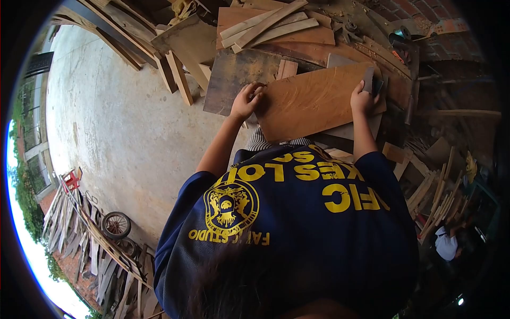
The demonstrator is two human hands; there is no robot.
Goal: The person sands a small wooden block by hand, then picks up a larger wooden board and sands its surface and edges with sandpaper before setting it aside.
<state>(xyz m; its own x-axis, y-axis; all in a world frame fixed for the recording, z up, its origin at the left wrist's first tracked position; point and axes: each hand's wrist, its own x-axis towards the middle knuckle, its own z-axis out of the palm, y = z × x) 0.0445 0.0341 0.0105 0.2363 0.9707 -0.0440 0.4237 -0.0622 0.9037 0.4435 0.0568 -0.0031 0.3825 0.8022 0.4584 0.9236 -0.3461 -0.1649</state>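
Observation:
A brown wooden board (313, 101) lies tilted across the bench in front of me, with pale curved marks on its face. My left hand (248, 101) is closed on the board's left edge, its fingers curled at the upper corner. Over the board's right end, my right hand (364, 99) is closed around a grey flat piece (368, 77). A dark part shows beside its fingers. I cannot make out exactly what kind of tool or sheet this is. Another greyish panel (358, 129) lies partly hidden under the board.
Several wooden strips (271, 26) lie on a sheet at the back of the bench. A dark stained panel (226, 80) is at the left. Planks (178, 77) lean beyond it. Scrap wood and a wheel (116, 225) are lower left. Another person (446, 243) is far right.

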